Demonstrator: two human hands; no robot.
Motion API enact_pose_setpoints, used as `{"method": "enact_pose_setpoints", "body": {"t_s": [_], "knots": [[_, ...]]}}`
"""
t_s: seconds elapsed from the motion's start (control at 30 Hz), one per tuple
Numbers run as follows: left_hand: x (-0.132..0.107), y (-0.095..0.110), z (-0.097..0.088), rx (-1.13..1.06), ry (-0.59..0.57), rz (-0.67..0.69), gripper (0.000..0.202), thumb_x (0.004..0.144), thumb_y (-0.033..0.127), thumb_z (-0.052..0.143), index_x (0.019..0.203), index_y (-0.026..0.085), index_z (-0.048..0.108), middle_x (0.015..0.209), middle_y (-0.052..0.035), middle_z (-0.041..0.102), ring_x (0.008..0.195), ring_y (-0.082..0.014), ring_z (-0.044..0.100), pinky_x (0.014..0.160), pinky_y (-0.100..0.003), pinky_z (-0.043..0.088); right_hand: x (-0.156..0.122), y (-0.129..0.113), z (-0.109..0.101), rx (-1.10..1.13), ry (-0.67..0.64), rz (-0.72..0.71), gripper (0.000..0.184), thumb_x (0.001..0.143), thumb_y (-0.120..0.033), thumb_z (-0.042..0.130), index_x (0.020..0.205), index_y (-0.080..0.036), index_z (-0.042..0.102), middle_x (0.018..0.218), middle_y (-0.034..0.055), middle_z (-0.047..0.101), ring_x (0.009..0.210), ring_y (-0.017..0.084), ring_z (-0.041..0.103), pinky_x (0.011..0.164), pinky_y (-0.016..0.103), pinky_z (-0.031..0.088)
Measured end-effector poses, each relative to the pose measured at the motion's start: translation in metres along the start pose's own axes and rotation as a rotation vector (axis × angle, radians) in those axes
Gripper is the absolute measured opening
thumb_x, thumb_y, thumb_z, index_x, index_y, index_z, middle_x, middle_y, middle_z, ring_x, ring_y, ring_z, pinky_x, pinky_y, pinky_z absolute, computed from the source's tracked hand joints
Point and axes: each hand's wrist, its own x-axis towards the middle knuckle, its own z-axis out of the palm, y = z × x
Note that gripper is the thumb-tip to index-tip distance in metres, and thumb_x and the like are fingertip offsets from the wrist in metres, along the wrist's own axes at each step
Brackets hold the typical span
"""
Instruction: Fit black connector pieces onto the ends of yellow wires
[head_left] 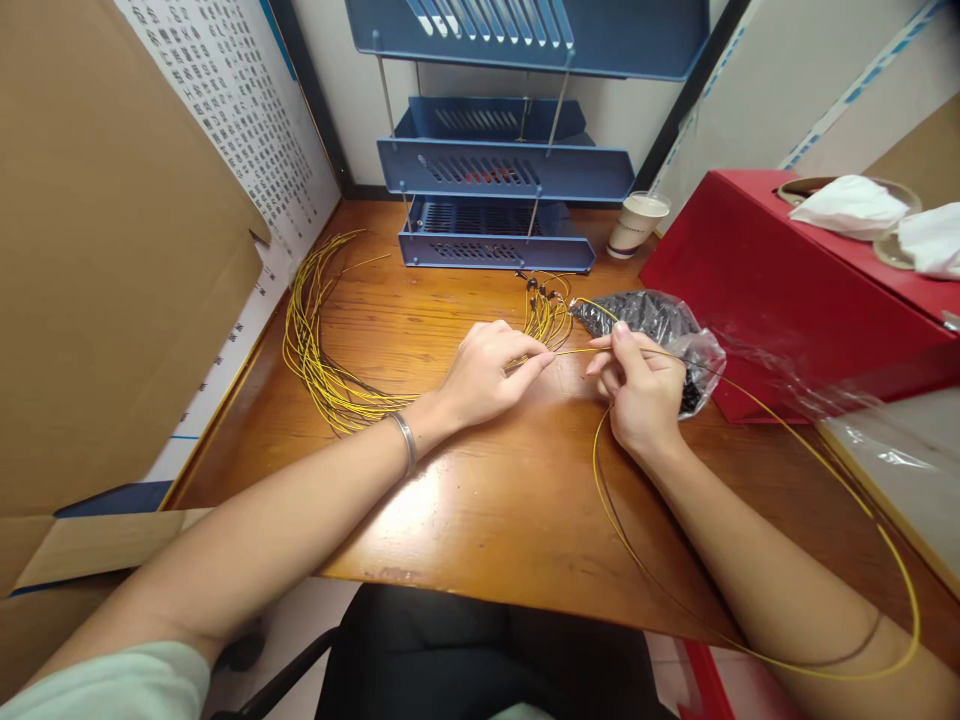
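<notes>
My left hand (491, 375) rests on the wooden desk (480, 510), fingers pinched on the end of a thin yellow wire (750, 405). My right hand (637, 385) pinches the same wire a little to the right. The wire loops out to the right, round my right forearm and back. Just behind my hands lies a bundle of yellow wires (322, 360) whose ends carry small black caps (541, 293). A clear plastic bag of small black parts (660, 325) lies right behind my right hand.
A blue stacked letter tray (502, 170) stands at the back of the desk, a paper cup (636, 222) beside it. A red box (795, 290) with white tissue sits at right. Cardboard (112, 250) and a printed sheet (240, 110) line the left side.
</notes>
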Motion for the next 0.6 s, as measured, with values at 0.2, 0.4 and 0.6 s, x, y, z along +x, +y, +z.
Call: {"method": "enact_pose_setpoints", "body": {"t_s": [0.2,0.4,0.6], "knots": [[0.005,-0.001,0.001,-0.304,0.242,-0.211,0.028,0.098,0.037,0.057,0.078,0.018,0.062,0.075,-0.0011,0.068,0.072,-0.0131,0.059,0.072,-0.028,0.046,0.001,0.01,-0.006,-0.152,-0.182,-0.028,0.059,0.077,-0.052,0.082,0.125,-0.023,0.064,0.082,-0.0009,0.071,0.053,0.008,0.052,0.044,0.02,0.042],[0.025,-0.03,-0.017,-0.529,0.747,-0.413,0.034,0.102,0.047,0.046,0.079,0.023,0.04,0.065,0.0049,0.05,0.051,-0.0075,0.044,0.051,-0.025,0.037,0.003,0.025,-0.017,-0.57,-0.333,-0.341,0.096,0.08,-0.054,0.08,0.159,-0.029,0.033,0.162,0.0162,0.042,0.145,0.032,0.048,0.108,0.051,0.054],[0.032,-0.038,-0.044,-0.618,0.913,-0.683,0.023,0.109,0.025,0.03,0.087,0.024,0.033,0.074,0.0082,0.055,0.044,-0.0024,0.041,0.05,-0.025,0.032,0.013,0.016,-0.03,-0.79,-0.325,-0.528,0.113,0.076,-0.051,0.083,0.165,-0.027,0.019,0.172,0.0159,0.023,0.157,0.04,0.026,0.121,0.064,0.037]]}}
